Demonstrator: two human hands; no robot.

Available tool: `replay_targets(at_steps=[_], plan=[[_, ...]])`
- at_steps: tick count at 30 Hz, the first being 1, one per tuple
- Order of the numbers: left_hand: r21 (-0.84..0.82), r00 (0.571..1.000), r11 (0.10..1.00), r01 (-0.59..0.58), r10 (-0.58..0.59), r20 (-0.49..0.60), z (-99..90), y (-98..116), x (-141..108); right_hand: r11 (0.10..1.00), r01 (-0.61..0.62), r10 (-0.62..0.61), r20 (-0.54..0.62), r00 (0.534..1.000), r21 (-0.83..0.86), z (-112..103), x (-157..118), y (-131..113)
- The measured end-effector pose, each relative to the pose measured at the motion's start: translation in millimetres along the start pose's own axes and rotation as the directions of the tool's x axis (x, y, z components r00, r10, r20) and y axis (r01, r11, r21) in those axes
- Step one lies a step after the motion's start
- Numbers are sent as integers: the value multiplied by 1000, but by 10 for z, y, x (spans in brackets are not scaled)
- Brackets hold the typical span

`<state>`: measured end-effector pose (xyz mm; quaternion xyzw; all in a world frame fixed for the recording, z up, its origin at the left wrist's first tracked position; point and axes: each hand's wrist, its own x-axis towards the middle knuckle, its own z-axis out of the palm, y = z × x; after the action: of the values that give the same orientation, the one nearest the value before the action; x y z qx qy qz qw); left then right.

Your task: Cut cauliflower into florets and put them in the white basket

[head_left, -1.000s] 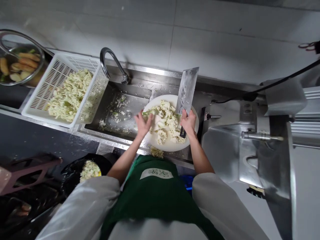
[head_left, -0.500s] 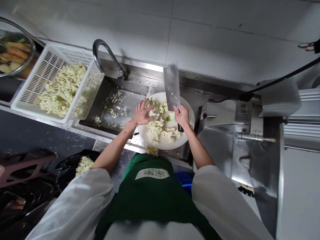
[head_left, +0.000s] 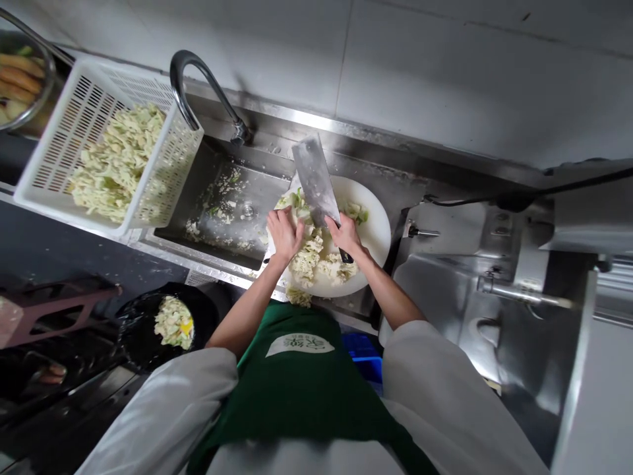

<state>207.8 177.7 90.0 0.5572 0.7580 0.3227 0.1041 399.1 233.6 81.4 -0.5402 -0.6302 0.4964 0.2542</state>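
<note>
My right hand [head_left: 345,235] is closed round the dark handle of a cleaver [head_left: 316,177]. Its broad blade tilts up and to the left, over the far left part of a round white cutting board [head_left: 376,227]. Fingers bent, my left hand [head_left: 285,235] grips cauliflower at the board's left edge, though its fingertips partly cover the piece. Cut cauliflower [head_left: 305,260] lies between the hands and toward the near edge. Right of the blade sit some green leafy trimmings [head_left: 357,212].
Left of the board is a steel sink basin [head_left: 257,181] with scraps, under a curved faucet [head_left: 205,72]. A white perforated basket [head_left: 54,178] holds cut cauliflower. Below stands a black-lined bin [head_left: 136,330] with scraps. A metal machine [head_left: 435,284] stands at right.
The cleaver has swung left across the board, its blade now leaning left. My left hand has moved right and down, its spread fingers closing over cauliflower. Leafy trimmings now show right of the blade.
</note>
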Motion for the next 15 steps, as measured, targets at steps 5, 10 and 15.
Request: replay_targets(at_steps=[5, 10, 15], plan=[[-39, 999, 999, -33, 32, -21, 46, -41, -25, 994, -97, 101, 87, 991, -41, 10, 99, -13], [-79, 995, 995, -66, 60, -80, 120, -100, -33, 992, -115, 122, 165, 979, -52, 49, 239, 73], [-111, 995, 992, -53, 43, -92, 135, -113, -43, 998, -7, 17, 155, 988, -68, 279, 386, 85]])
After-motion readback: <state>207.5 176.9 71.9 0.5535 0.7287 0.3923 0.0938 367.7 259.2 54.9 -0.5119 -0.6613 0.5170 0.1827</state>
